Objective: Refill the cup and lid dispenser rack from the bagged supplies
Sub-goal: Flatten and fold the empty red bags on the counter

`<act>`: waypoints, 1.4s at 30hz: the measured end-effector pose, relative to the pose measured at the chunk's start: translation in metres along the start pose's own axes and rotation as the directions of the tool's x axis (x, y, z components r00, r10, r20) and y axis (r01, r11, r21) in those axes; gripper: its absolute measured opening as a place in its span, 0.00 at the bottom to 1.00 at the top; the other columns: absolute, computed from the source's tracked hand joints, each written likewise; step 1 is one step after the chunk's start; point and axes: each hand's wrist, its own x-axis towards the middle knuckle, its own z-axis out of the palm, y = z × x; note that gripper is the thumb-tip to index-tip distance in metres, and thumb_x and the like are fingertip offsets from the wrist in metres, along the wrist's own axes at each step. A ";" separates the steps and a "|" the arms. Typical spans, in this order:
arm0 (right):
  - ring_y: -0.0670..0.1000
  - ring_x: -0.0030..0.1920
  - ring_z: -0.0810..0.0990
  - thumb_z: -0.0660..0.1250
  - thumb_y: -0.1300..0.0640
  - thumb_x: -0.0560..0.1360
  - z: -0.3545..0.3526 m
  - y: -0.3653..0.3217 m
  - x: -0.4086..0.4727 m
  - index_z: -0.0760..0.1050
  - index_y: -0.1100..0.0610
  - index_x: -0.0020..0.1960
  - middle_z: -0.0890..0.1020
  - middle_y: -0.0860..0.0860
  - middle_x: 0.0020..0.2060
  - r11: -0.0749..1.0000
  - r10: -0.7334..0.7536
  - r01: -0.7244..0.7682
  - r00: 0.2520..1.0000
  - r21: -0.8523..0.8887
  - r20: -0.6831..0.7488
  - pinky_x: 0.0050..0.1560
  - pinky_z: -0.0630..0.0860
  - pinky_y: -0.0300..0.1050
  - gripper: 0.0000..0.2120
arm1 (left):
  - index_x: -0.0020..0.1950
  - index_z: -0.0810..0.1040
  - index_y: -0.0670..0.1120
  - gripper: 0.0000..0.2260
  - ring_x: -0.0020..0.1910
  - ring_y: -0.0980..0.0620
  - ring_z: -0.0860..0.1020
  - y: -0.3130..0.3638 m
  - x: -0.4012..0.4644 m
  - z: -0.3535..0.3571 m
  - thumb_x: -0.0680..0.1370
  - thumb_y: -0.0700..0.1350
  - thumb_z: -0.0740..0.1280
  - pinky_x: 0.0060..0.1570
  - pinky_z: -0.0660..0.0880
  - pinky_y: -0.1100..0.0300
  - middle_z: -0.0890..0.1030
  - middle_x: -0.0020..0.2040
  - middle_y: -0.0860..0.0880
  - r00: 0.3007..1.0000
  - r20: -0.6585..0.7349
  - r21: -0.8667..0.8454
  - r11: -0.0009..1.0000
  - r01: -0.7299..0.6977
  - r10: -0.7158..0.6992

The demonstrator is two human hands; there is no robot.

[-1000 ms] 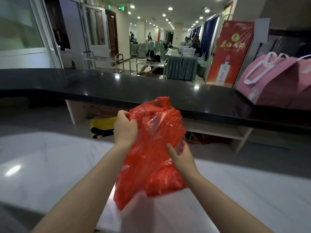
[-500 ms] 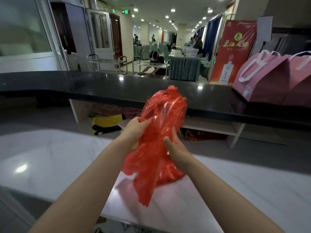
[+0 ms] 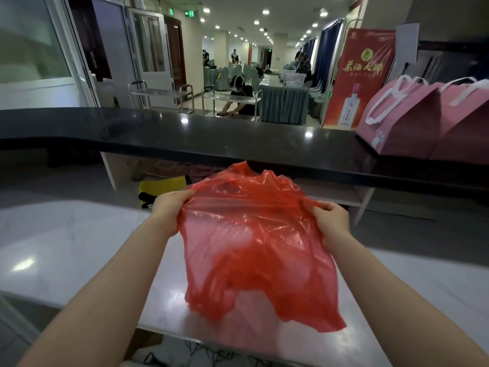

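A thin red plastic bag [image 3: 254,250] hangs stretched between both my hands above the white marble counter [image 3: 66,242]. My left hand [image 3: 169,210] pinches the bag's upper left edge. At the upper right edge, my right hand [image 3: 330,218] grips the plastic. The bag is pulled wide and looks slack, and I see nothing inside it. No cups, lids or dispenser rack are in view.
A long black counter [image 3: 238,139] runs across in front of me, with pink gift bags [image 3: 423,123] at its right end. A yellow and black item [image 3: 158,189] lies below it. Metal carts, a crouching person and a red banner [image 3: 360,78] stand beyond.
The bag was bunched upright between my hands. My hands have moved apart sideways and spread it out wide.
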 end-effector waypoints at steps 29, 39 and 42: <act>0.58 0.46 0.85 0.46 0.27 0.72 -0.131 0.114 -0.099 0.75 0.59 0.57 0.85 0.58 0.45 0.934 0.354 -0.356 0.917 -0.022 0.183 0.43 0.80 0.51 0.39 | 0.55 0.78 0.37 0.12 0.45 0.42 0.82 -0.137 -0.085 0.003 0.80 0.33 0.56 0.37 0.81 0.56 0.83 0.48 0.38 0.938 0.341 0.335 0.941 -0.056 -0.065; 0.56 0.48 0.85 0.67 0.20 0.51 -0.137 0.142 -0.178 0.74 0.45 0.57 0.84 0.54 0.52 0.944 0.284 -0.316 0.923 0.092 0.260 0.43 0.81 0.53 0.42 | 0.44 0.78 0.43 0.13 0.45 0.40 0.80 -0.131 -0.091 0.010 0.77 0.36 0.55 0.50 0.79 0.45 0.82 0.45 0.40 0.967 0.251 0.300 0.953 -0.035 -0.043; 0.57 0.47 0.85 0.59 0.19 0.58 -0.133 0.146 -0.202 0.73 0.47 0.61 0.85 0.53 0.50 0.886 0.428 -0.460 0.855 0.049 0.294 0.43 0.80 0.51 0.43 | 0.40 0.76 0.42 0.12 0.39 0.44 0.76 -0.126 -0.098 0.007 0.76 0.35 0.54 0.40 0.76 0.52 0.79 0.37 0.44 0.974 0.223 0.299 0.954 -0.030 -0.040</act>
